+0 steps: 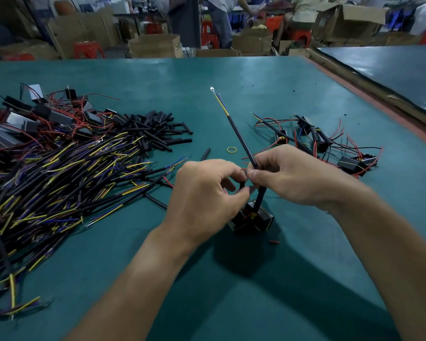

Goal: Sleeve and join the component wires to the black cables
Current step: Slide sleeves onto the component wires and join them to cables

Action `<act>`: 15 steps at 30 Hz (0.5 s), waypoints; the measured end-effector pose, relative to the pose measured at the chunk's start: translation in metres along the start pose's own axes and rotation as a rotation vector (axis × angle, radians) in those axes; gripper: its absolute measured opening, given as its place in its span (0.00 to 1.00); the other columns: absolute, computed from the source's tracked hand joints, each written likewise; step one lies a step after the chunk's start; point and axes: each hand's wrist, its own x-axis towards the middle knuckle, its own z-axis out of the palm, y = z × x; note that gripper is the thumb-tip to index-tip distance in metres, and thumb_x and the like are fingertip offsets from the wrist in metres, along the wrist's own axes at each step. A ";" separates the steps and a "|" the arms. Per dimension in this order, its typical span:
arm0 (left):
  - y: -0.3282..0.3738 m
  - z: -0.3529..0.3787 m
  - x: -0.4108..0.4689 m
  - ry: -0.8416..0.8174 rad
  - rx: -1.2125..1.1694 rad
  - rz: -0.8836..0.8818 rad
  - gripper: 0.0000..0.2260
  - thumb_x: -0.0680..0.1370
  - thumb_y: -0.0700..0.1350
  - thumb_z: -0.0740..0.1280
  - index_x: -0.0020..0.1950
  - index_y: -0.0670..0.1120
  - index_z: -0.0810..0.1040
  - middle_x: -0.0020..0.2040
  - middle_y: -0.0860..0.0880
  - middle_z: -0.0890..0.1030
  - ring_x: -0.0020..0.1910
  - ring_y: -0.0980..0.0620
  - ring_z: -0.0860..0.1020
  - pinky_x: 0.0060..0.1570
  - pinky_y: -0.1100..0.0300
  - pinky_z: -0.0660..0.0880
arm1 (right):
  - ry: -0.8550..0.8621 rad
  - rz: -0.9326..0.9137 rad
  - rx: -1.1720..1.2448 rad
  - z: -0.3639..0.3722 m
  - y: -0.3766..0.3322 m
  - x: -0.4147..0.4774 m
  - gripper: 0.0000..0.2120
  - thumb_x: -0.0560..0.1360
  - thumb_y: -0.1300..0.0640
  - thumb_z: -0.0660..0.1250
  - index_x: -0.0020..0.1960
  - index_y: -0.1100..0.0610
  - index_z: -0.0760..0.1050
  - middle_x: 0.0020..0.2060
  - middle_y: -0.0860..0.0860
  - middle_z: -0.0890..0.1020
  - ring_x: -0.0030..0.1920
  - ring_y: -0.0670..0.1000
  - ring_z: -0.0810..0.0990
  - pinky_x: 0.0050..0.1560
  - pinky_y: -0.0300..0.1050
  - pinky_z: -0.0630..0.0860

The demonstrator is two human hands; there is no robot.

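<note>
Component: the black component (252,219) sits on the tabletop (231,291), just under the 2 hands.
Left hand: the left hand (207,193) has its fingers curled, pinching a thin red wire (243,170) above the component.
Right hand: the right hand (288,178) has its fingers curled, pinching the black cable (239,136), which sticks up and away from the component.
Do it well: hold the cable still, line up the bare ends and twist them snug.
Hard to see: the fingers hide the joint, so I cannot tell if the wires touch.
</note>
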 end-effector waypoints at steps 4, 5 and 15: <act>0.001 0.000 0.000 0.006 -0.002 0.005 0.03 0.70 0.42 0.74 0.37 0.45 0.83 0.36 0.55 0.83 0.28 0.52 0.79 0.31 0.57 0.76 | 0.001 -0.011 0.014 0.000 0.000 0.000 0.13 0.80 0.57 0.64 0.38 0.60 0.77 0.30 0.51 0.73 0.34 0.50 0.66 0.37 0.48 0.63; 0.002 0.000 0.000 -0.006 -0.010 -0.019 0.03 0.70 0.43 0.73 0.37 0.45 0.83 0.35 0.55 0.83 0.28 0.51 0.79 0.31 0.56 0.76 | 0.005 -0.014 0.005 -0.001 0.000 -0.001 0.13 0.80 0.57 0.64 0.37 0.60 0.77 0.30 0.50 0.72 0.33 0.50 0.65 0.37 0.48 0.62; 0.000 -0.003 0.004 -0.226 -0.134 -0.273 0.08 0.77 0.45 0.69 0.39 0.45 0.79 0.29 0.44 0.80 0.23 0.55 0.71 0.25 0.61 0.67 | 0.016 -0.090 -0.050 -0.002 -0.001 -0.003 0.13 0.79 0.59 0.64 0.36 0.57 0.75 0.27 0.47 0.70 0.29 0.47 0.64 0.30 0.45 0.62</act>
